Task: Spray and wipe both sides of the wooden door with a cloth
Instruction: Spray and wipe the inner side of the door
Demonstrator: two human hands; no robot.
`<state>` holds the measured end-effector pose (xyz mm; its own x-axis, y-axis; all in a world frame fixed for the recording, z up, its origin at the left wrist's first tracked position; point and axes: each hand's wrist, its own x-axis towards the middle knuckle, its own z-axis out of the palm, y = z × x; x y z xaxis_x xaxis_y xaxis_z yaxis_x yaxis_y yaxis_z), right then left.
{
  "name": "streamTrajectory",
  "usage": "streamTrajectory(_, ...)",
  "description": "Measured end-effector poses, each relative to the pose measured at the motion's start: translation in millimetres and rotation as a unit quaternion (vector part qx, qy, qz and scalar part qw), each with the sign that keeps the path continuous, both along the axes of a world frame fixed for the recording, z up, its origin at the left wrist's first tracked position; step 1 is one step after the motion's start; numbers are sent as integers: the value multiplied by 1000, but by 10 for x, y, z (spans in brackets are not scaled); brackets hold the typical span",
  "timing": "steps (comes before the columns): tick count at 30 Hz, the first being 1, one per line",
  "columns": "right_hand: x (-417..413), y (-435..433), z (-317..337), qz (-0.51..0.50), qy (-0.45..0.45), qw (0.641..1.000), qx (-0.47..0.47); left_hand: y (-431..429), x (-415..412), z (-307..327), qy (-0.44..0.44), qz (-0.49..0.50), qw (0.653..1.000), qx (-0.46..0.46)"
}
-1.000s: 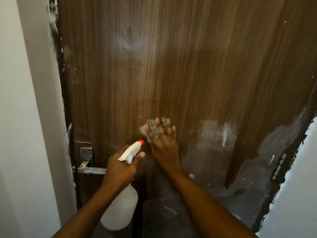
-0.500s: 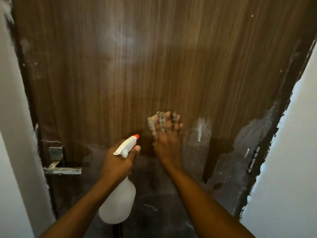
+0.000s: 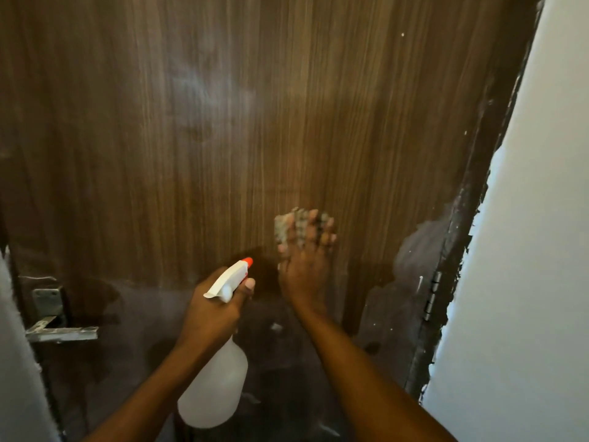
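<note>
The dark wooden door [image 3: 223,122] fills the view, with a hazy wet patch high on it and greyish smears lower down. My right hand [image 3: 302,272] lies flat against the door at mid height. Its spread, straight fingers press a small checked cloth [image 3: 282,229] onto the wood. Just left of it, my left hand [image 3: 210,317] grips the neck of a white spray bottle [image 3: 213,387]. The bottle's orange-tipped nozzle [image 3: 247,262] points at the door.
A metal lever handle [image 3: 60,333] with its plate sits at the door's left edge. A hinge [image 3: 432,296] is on the dark frame at the right. White walls close in on the right [image 3: 526,250] and the lower left [image 3: 16,378].
My view has swung right, so the handle now sits near the left edge. My right hand has slid the cloth a little rightwards across the door. The bottle stays in my left hand.
</note>
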<state>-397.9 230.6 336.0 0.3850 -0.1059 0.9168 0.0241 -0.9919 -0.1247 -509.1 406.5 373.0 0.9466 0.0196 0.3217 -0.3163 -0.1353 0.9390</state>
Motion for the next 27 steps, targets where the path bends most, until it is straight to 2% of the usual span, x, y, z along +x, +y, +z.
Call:
streamTrajectory(2, -79, -79, -405, 37, 22, 994, -103, -92, 0, -1, 11, 13, 1000, -3)
streamTrajectory(3, -139, -199, -595, 35, 28, 993, -113, -121, -8, -9, 11, 11, 1000, -2)
streamTrajectory(5, -263, -550, -759, 2, 22, 999, -40, -187, -47, -5, 3, 2, 1000, -10)
streamTrajectory(8, -317, -939, -447, -59, -14, 984, 167, -295, -58, -15, -6, -4, 1000, -9)
streamTrajectory(11, -230, -910, -42, -63, -35, 971, 230, -422, -43, -48, -2, 2, 1000, -3)
streamTrajectory(13, -214, -844, -53, -60, -16, 982, 176, -575, -35, -69, 7, -1, 1000, -11)
streamTrajectory(16, -258, -1027, -374, -2, 69, 997, -31, -812, -83, -48, 0, -20, 1000, -12)
streamTrajectory(18, -338, -1341, -578, 5, 79, 995, -64, -965, -105, -35, -7, -33, 999, -13)
streamTrajectory(19, -390, -1517, -601, -12, 74, 997, -28, -1051, -96, -46, -8, -35, 999, -18)
streamTrajectory(21, -468, -1807, -466, -52, 45, 991, 112, -1185, -87, -55, -9, -39, 999, -20)
streamTrajectory(24, -413, -2188, 88, -71, -18, 957, 282, -1364, -75, -27, 6, -52, 999, -16)
streamTrajectory(26, -365, -2346, 500, -75, -39, 947, 311, -1441, -67, -4, 16, -69, 997, -40)
streamTrajectory(27, -353, -2374, 634, -79, -35, 952, 292, -1481, -63, 1, 23, -80, 995, -55)
